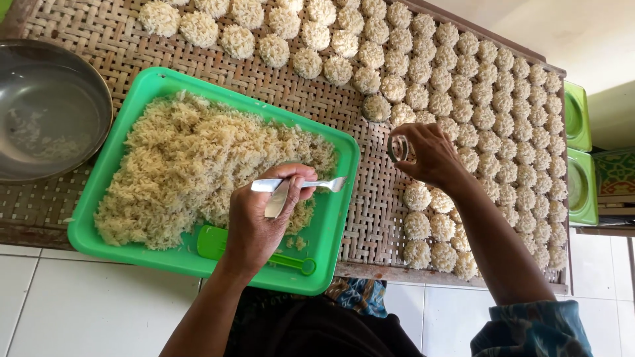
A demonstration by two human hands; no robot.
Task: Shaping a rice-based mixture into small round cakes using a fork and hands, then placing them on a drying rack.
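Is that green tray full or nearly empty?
Mostly full: loose rice covers most of the green tray, leaving bare only its near right corner.

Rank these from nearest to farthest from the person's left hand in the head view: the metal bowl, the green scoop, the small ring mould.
1. Green scoop: on the green tray, partly under the left hand.
2. Ring mould: in the right hand.
3. Metal bowl: far left.

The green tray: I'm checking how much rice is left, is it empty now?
No, the green tray is mostly covered by a loose heap of cooked rice, beside the left hand.
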